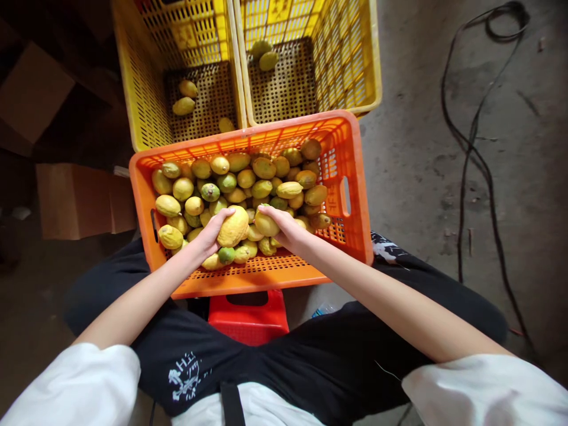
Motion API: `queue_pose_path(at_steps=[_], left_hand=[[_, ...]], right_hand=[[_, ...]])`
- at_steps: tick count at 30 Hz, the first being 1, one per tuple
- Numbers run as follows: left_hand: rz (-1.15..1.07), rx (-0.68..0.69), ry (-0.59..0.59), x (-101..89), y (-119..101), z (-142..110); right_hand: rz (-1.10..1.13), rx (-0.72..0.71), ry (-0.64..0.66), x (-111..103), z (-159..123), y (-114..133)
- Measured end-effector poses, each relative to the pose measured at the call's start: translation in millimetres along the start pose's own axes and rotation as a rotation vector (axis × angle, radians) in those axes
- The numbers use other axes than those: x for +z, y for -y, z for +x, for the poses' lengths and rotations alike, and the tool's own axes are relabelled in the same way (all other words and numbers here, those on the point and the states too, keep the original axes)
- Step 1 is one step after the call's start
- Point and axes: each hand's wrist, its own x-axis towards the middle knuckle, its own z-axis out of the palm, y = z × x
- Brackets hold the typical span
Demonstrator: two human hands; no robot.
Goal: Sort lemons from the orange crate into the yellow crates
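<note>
An orange crate (350,236) in front of my knees holds a pile of yellow and green lemons (261,189). My left hand (212,232) is wrapped round a large bumpy yellow lemon (232,227) at the near side of the pile. My right hand (284,228) grips a smaller yellow lemon (266,223) just beside it. Both hands rest on top of the fruit in the crate.
Two yellow crates stand behind the orange one: the left crate (133,89) holds three lemons (184,105), the right crate (355,59) two lemons (268,59). A red stool (248,319) sits between my legs. Cardboard boxes (75,198) stand left; a black cable (470,154) lies on the concrete floor to the right.
</note>
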Motion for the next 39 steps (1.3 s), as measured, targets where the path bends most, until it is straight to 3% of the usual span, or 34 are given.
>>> queue_pose_path(at_steps=[4,11,21,26,33,39], left_hand=[[-0.027,-0.026,-0.098,11.2,-7,-4],[-0.09,-0.057,-0.102,20.5,-6,-6],[-0.077,-0.055,-0.164,36.7,-11,-17],[-0.102,-0.05,-0.164,35.2,-12,-16],[-0.103,-0.04,-0.177,31.0,-11,-15],[0.04,0.02,-0.041,15.2,-3,-9]], right_hand=[[0.021,0.015,-0.04,0,2,0],[0.046,0.136,-0.038,5,2,3],[0.036,0.125,-0.032,0,12,-5],[-0.008,0.108,-0.119,0,13,-4],[0.099,0.166,-0.135,6,3,7],[0.206,0.155,-0.027,1,0,9]])
